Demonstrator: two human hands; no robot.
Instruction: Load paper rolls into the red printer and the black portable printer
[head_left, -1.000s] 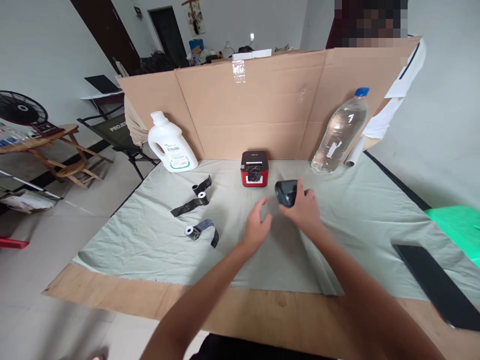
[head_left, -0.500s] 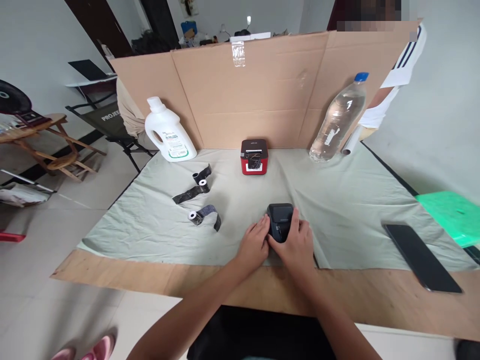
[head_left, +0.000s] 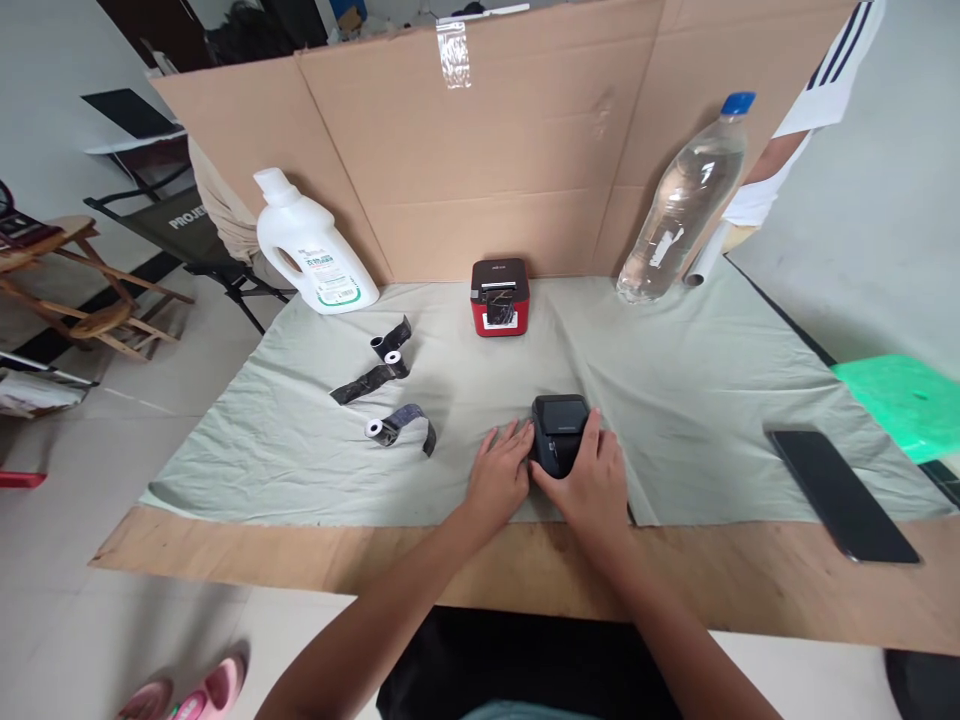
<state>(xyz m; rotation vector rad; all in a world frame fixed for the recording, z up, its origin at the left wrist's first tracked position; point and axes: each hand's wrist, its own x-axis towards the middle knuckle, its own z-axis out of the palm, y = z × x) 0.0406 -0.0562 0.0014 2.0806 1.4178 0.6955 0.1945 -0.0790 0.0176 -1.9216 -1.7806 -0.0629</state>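
Note:
A small black printer-like device (head_left: 561, 418) lies on the pale green cloth in front of me. My right hand (head_left: 592, 485) wraps its near right side, with the thumb at the near edge and the fingers along the right. On the other side, my left hand (head_left: 498, 474) rests with fingers stretched out, its fingertips at the device's left edge. Farther back stands a red and black mini printer (head_left: 500, 310) with a dark strip at its front. To the left lie several black paper rolls (head_left: 384, 432) with loose tails.
A cardboard panel (head_left: 495, 150) closes off the back. Against it lean a white detergent jug (head_left: 319, 255) and a water bottle (head_left: 682, 215). At right are a dark phone (head_left: 844, 495) and a green plastic item (head_left: 900, 400). Behind the panel, a person's white sleeve (head_left: 832, 80) shows.
The view has tilted down slightly. My left hand has eased back a little from the device, its fingers more spread. My right hand keeps its hold.

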